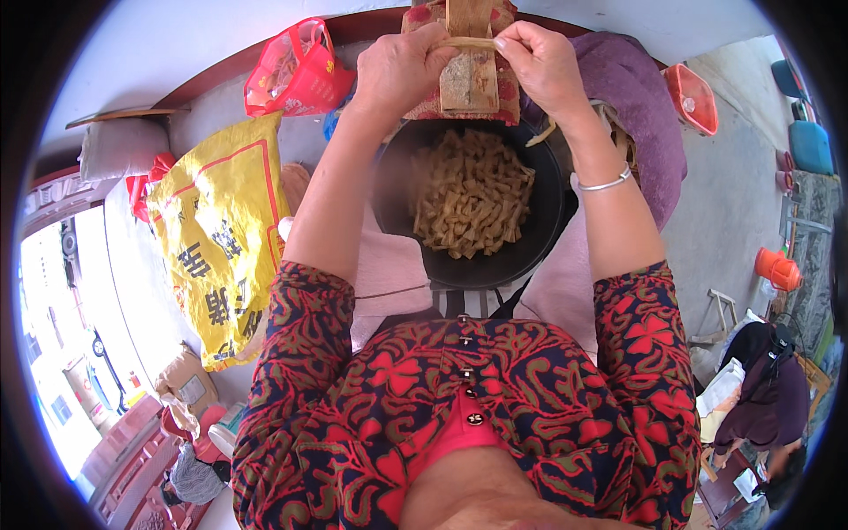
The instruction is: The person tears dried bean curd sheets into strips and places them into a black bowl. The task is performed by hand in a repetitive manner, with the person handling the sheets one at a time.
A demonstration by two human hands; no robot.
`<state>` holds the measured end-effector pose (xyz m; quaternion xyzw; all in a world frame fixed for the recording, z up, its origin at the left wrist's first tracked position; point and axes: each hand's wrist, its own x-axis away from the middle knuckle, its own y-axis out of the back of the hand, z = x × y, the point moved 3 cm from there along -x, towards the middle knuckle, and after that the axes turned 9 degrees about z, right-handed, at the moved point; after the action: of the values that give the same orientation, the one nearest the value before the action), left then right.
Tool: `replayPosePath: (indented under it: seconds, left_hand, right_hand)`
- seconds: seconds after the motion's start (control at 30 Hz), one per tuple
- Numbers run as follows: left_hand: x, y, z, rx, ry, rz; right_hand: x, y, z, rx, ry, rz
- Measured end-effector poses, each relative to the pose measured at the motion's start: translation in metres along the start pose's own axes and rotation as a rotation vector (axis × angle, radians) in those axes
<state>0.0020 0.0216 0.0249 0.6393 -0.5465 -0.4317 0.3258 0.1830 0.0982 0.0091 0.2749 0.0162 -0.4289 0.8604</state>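
A thin pale-tan strip (470, 41) runs level between my two hands. The fingers of my left hand (397, 69) are closed on one end, with thumb and forefinger pressed together. My right hand (543, 71), with a silver bangle on its wrist, pinches the other end. Another pale length (542, 135) hangs below my right palm. Just under the strip lies a wooden board (481, 88) on a red patterned cloth (426, 108). Nearer to me, a dark round basin (541, 234) holds a heap of short brown strip-like pieces (473, 194).
Left of the basin stand a yellow sack (216, 238) and a red bag (300, 75). A purple cloth (654, 141) bulges on the right, beside an orange basket (692, 99). Other people sit at the lower right (764, 389) and lower left (196, 477).
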Motion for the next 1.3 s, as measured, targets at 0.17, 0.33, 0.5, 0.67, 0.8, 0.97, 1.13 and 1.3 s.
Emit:
replayPosePath:
  seconds: [0.17,0.33,0.5,0.67,0.8,0.97,1.13,1.3]
  left_hand:
    - [-0.007,-0.009,0.013,-0.026,0.032,0.028]
    - [0.019,0.017,-0.009,-0.027,0.146,0.3]
    - [0.044,-0.009,-0.038,0.455,0.051,0.189]
    - [0.038,-0.017,-0.031,1.697,0.184,0.091]
    - [0.018,0.024,-0.046,2.011,0.387,-0.568]
    - [0.031,0.047,-0.009,1.462,-0.095,-0.618]
    - [0.04,0.023,-0.033,0.476,-0.438,-0.541]
    - [0.051,-0.012,-0.046,0.807,-0.157,-0.312]
  right_hand:
    - [-0.013,-0.007,-0.005,0.474,-0.09,-0.022]
    - [-0.002,0.01,0.0,0.387,-0.197,0.003]
    - [0.03,-0.036,0.034,-0.817,-0.408,0.224]
    - [0.033,-0.044,0.039,-1.131,-0.437,0.447]
    - [0.038,-0.045,0.038,-1.007,-0.504,0.599]
    - [0.04,-0.044,0.045,-1.053,-0.481,0.565]
    - [0.039,-0.042,0.058,-1.073,-0.201,0.321]
    - [0.044,-0.041,0.062,-0.179,0.186,0.003]
